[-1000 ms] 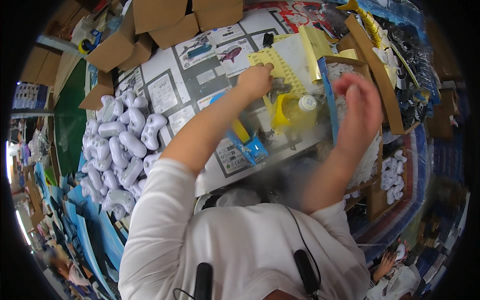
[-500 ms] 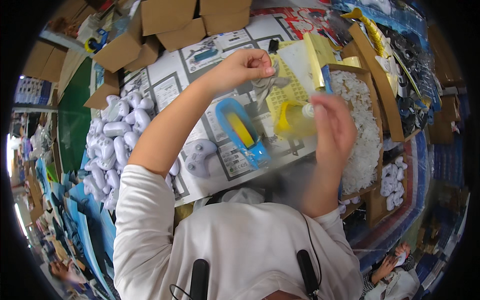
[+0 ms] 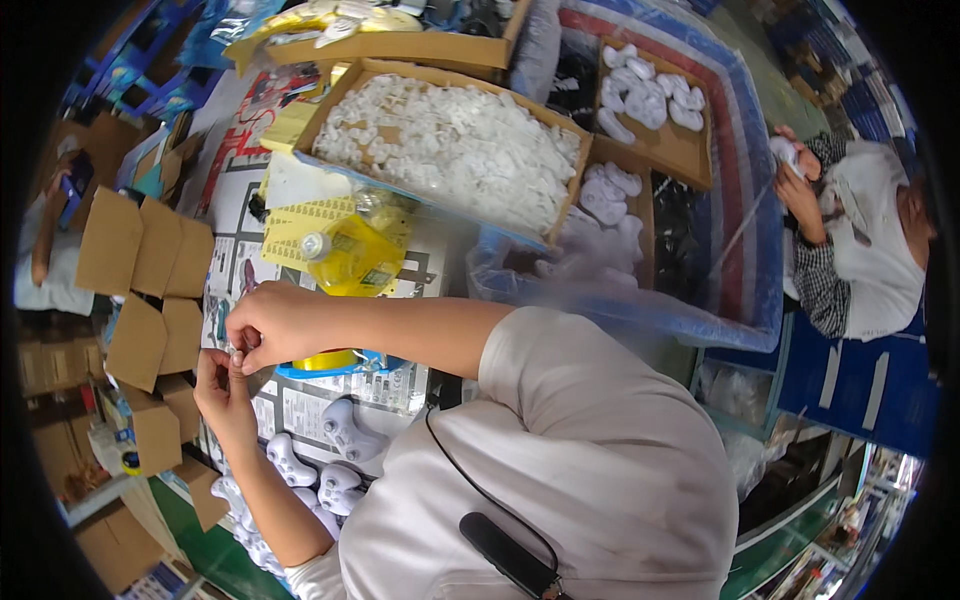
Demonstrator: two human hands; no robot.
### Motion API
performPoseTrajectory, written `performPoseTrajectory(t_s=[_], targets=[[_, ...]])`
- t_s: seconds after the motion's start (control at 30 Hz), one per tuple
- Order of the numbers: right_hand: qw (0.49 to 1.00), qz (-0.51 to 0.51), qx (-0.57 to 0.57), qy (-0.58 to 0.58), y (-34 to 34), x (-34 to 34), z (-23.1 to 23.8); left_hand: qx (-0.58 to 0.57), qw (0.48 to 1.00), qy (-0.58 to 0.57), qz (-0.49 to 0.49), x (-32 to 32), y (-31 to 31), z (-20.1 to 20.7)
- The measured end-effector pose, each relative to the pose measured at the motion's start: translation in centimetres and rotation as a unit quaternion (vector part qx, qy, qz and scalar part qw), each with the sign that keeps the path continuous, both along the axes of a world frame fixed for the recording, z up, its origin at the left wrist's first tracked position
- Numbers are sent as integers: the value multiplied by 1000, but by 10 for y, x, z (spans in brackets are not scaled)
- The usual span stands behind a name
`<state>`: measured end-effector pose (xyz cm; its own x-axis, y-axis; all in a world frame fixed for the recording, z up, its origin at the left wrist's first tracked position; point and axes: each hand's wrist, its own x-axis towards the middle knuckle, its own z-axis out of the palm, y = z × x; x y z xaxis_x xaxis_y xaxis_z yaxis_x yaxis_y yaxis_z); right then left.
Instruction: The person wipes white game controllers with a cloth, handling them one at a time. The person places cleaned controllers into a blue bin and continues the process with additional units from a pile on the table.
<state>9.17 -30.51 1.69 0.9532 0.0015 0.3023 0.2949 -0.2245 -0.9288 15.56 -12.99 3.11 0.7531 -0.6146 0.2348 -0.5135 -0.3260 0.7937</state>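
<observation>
My left hand point(image 3: 225, 395) and my right hand point(image 3: 280, 325) meet over the left part of the table, fingertips pinched together. What lies between the fingers is too small to make out; a bit of greyish material shows just below them. My right forearm crosses over a blue tape dispenser point(image 3: 385, 363) and hides part of it. Beyond that forearm is a clear bottle point(image 3: 362, 258) of yellow liquid with a whitish cap, near a yellow printed sheet point(image 3: 285, 228). A pale game controller point(image 3: 350, 432) lies on the table nearer to me.
More controllers point(image 3: 290, 462) are heaped beside my left forearm. A cardboard tray point(image 3: 318, 128) of small clear pieces stands beyond the bottle. Open cardboard boxes point(image 3: 140, 260) line the left. White shells point(image 3: 650, 90) sit in a carton on the right, near another person point(image 3: 870, 230).
The view has swung round to the right. My right hand has left the bottle's cap area and come together with my left hand. The grey cloth that hung from my left hand is now mostly hidden.
</observation>
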Motion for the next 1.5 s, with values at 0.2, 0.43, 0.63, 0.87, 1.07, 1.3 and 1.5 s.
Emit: performPoseTrajectory(t_s=[0.2,0.43,0.63,0.87,1.07,1.3,1.5], targets=[[991,-71,78,-82,-10,-18,-5,-24,997,70,-36,-8,-19,4],[981,-148,123,-27,7,-4,-12,-108,989,33,98,-6,-4,10],[977,59,155,131,22,18,-19,-111,957,180,200,-45,94,-58],[933,245,152,214,88,13,-22,-325,894,246,188,-90,78,-37],[886,322,185,278,105,11,-21,-407,834,295,227,-106,98,-47],[873,378,55,303,115,5,-36,-275,903,218,247,-117,105,-49],[930,112,126,326,110,-14,-51,103,898,-19,428,-134,117,-153]])
